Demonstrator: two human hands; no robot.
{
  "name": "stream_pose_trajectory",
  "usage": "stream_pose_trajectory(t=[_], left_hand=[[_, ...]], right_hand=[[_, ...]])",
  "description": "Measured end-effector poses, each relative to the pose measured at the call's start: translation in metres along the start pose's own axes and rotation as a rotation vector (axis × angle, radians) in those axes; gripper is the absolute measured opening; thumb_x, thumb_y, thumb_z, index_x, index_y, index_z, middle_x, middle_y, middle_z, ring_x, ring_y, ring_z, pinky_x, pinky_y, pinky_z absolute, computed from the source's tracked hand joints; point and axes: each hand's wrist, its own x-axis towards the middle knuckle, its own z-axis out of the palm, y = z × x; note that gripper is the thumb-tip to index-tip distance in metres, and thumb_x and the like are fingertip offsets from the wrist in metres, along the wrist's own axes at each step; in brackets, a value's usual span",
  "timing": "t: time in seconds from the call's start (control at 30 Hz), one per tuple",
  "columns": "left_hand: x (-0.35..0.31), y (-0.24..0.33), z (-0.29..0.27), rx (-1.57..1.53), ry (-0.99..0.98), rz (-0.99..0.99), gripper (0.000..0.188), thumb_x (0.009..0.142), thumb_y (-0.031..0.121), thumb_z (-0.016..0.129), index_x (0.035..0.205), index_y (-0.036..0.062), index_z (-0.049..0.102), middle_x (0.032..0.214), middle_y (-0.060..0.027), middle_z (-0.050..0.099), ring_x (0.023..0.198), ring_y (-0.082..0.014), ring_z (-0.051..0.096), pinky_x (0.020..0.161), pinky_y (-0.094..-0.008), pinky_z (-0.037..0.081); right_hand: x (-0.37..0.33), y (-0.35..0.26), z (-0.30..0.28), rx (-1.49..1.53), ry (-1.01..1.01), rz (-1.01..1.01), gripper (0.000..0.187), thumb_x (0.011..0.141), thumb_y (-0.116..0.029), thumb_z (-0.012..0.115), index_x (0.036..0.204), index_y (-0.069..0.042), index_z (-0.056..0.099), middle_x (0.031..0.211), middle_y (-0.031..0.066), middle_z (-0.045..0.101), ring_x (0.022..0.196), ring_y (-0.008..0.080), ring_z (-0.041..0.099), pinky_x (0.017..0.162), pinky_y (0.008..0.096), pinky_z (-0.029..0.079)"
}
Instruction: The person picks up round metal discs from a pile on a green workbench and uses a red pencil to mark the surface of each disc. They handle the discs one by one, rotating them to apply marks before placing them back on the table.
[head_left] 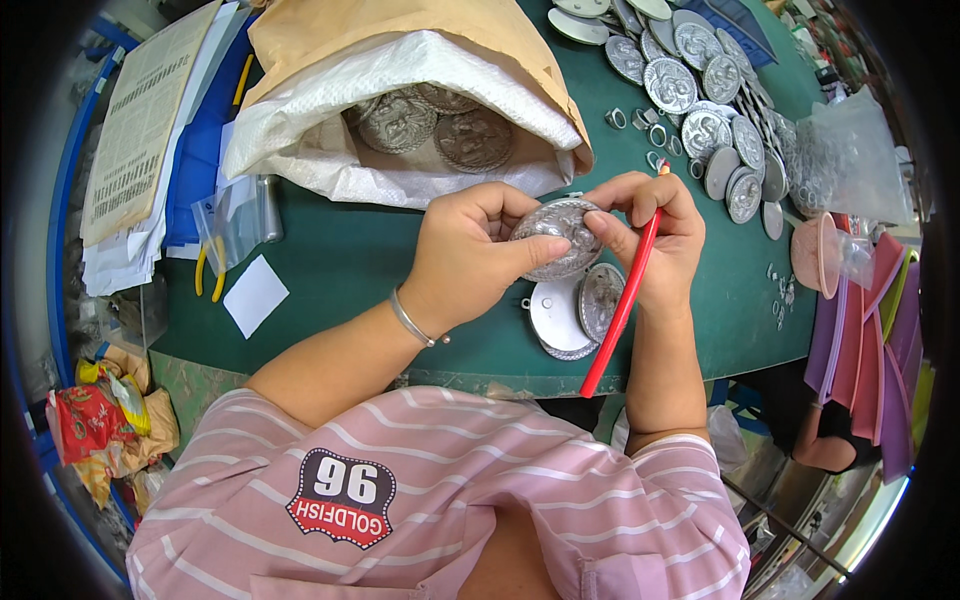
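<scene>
The left hand point(455, 250) pinches a silver medallion point(573, 232) above a green table point(340, 270) as the right hand point(672, 247), closed around a red rod point(628, 305), touches the medallion's edge; a firm rim hold should keep it steady

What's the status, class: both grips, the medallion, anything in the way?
Left grip: holding silver medallion. Right grip: holding red rod, touching medallion. Nothing evident blocking; loose medallions lie close.

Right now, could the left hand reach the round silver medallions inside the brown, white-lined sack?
Probably yes: the brown sack gapes toward the left hand, which, however, holds another silver medallion.
</scene>
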Motion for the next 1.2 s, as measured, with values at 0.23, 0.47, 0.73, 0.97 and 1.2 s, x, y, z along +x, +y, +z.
stream_pose_trajectory(t=[0.23,0.47,0.73,0.97,1.2], left_hand=[[0.000,-0.001,-0.001,0.191,-0.006,0.127,0.024,0.071,-0.002,0.072,0.091,-0.0040,0.058,0.085,-0.0089,0.063,0.077,-0.0113,0.060,0.068,-0.0232,0.049],[0.007,0.000,0.002,0.378,0.085,0.409,0.018,0.066,-0.004,0.073,0.080,-0.0003,0.062,0.084,-0.0079,0.062,0.078,-0.0135,0.057,0.071,-0.0250,0.045],[0.004,-0.001,-0.004,0.419,0.112,0.510,0.019,0.067,-0.010,0.068,0.083,-0.0018,0.064,0.085,-0.0103,0.063,0.080,-0.0160,0.061,0.070,-0.0256,0.048],[0.006,0.003,0.003,0.433,0.114,0.531,0.018,0.064,-0.006,0.070,0.080,-0.0004,0.063,0.082,-0.0103,0.064,0.075,-0.0192,0.062,0.066,-0.0273,0.049],[0.007,-0.010,-0.004,0.195,0.008,0.387,0.022,0.072,-0.012,0.064,0.093,-0.0051,0.059,0.100,-0.0136,0.061,0.088,-0.0172,0.061,0.077,-0.0268,0.052]], right_hand=[[-0.001,0.003,0.001,-0.034,-0.099,-0.067,0.034,0.070,0.010,0.068,0.071,-0.007,0.039,0.083,0.0171,0.063,0.077,0.0168,0.060,0.069,0.0270,0.048],[0.002,0.010,-0.006,0.189,0.028,-0.159,0.036,0.068,0.012,0.068,0.070,-0.007,0.038,0.081,0.0188,0.063,0.074,0.0229,0.061,0.066,0.0303,0.050],[0.006,0.002,0.000,-0.198,-0.100,-0.331,0.038,0.064,0.005,0.074,0.069,-0.008,0.039,0.083,0.0147,0.065,0.081,0.0234,0.059,0.073,0.0329,0.046],[0.000,0.002,0.004,-0.288,-0.067,-0.384,0.037,0.062,0.008,0.074,0.066,-0.008,0.040,0.080,0.0136,0.066,0.075,0.0223,0.059,0.066,0.0313,0.046],[0.000,0.006,-0.003,0.034,0.060,-0.239,0.038,0.066,0.007,0.073,0.069,-0.008,0.038,0.082,0.0169,0.064,0.078,0.0226,0.059,0.069,0.0313,0.048]])
